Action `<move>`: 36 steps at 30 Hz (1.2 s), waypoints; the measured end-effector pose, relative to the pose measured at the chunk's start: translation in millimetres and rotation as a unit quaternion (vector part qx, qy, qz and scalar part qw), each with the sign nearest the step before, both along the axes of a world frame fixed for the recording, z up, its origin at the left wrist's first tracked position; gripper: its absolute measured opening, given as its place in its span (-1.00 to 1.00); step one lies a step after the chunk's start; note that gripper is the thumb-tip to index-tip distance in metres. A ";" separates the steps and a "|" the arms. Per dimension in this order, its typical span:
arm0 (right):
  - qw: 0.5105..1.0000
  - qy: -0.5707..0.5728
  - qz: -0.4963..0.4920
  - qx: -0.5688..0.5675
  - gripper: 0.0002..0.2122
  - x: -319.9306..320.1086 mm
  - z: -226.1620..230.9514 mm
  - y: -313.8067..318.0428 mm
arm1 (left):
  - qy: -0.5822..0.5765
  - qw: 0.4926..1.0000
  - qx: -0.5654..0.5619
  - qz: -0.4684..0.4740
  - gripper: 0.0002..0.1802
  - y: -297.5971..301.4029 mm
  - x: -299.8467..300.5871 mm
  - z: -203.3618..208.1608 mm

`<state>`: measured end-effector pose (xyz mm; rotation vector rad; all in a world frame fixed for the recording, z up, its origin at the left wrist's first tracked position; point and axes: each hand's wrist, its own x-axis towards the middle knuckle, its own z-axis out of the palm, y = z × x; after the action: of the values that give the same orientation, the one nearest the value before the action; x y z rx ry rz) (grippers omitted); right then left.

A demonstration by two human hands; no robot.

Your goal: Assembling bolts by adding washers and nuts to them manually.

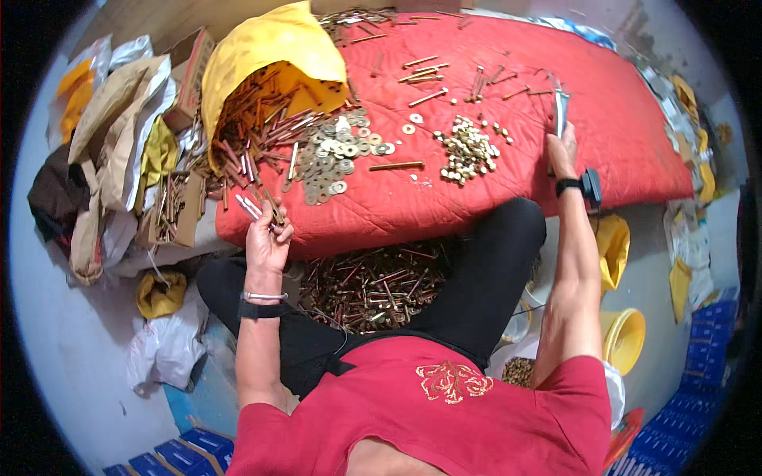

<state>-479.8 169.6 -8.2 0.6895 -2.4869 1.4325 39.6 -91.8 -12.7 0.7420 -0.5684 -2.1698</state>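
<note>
My left hand [267, 247] is closed round several long bolts [248, 208] at the near left edge of the red quilted cloth [603, 87]. Beyond it, a pile of flat washers [325, 163] lies beside loose bolts spilling from a yellow sack [274, 40]. My right hand [563, 152] grips a narrow silvery object [561, 109] over the right part of the cloth; its kind I cannot make out. Between my hands sit a heap of small brassy nuts [467, 152] and a single long bolt [397, 166]. More bolts [429, 70] lie scattered farther back.
A heap of bolts [373, 289] fills the space between my legs, below the cloth. Cardboard boxes [188, 210] and paper bags [119, 127] crowd the left side. At right stand a yellow bucket [625, 341] and a yellow bag [613, 246]; blue boxes [683, 412] line the lower right.
</note>
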 end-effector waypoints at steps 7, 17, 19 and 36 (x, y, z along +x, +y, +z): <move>0.983 0.002 0.183 0.032 -0.54 128.5 65.0 -68.6 | 0.017 0.999 0.026 0.028 -0.78 -26.9 -2.9 -11.2; 0.950 0.143 0.266 0.080 -0.65 191.8 -3.5 -171.5 | 0.065 0.997 0.029 0.023 -0.83 -43.0 -26.7 -17.4; 0.953 0.118 0.268 0.077 -0.63 204.6 -8.9 -167.2 | 0.052 0.998 0.008 0.028 -0.80 -40.7 -27.0 -21.2; 0.964 0.017 0.265 0.003 -0.56 239.6 -10.7 -213.1 | 0.010 0.997 -0.080 -0.001 -0.74 -25.9 -72.2 -20.5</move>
<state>-240.2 -43.5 -18.9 1.4501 -2.3813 1.5435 -32.6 -117.7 -33.1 0.6336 -0.7225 -2.1019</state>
